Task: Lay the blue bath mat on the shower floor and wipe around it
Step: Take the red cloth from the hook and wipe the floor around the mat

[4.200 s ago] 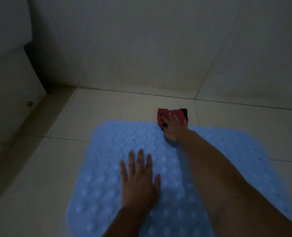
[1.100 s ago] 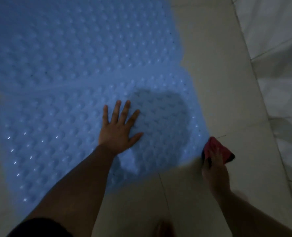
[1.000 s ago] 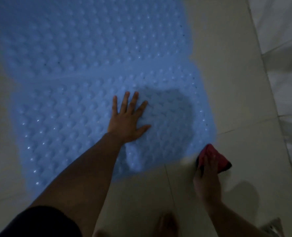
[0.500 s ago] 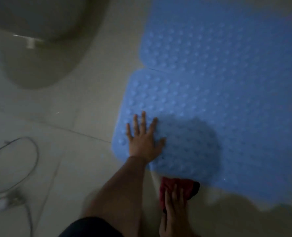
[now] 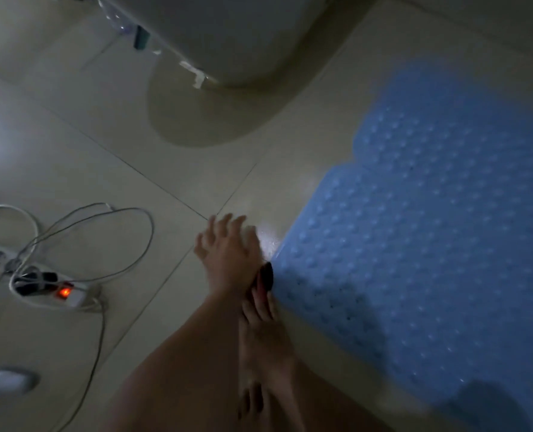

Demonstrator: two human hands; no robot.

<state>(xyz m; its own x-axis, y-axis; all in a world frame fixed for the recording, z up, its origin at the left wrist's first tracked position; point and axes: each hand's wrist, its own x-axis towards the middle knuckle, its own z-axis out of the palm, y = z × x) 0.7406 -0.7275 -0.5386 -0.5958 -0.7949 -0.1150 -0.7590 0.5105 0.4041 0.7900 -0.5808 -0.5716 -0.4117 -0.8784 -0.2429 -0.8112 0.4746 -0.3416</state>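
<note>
Head view: right hand (image 5: 260,319) presses red cloth (image 5: 265,280) beside blue mat (image 5: 430,244)

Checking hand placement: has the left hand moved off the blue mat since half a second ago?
Yes. The left hand now sits on bare tile, just left of the blue mat's edge.

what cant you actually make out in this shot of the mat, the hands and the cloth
Head view, dim and motion-blurred:
- Red cloth: mostly covered by the left hand and right hand; its size and fold are hidden.
- Right hand's grip: fingers overlap the left wrist, so whether it pinches or presses the cloth is unclear.
- Blue bath mat: cut off by the right edge.
- Power strip: its left end is cut off, plugs too dark to count.
</note>
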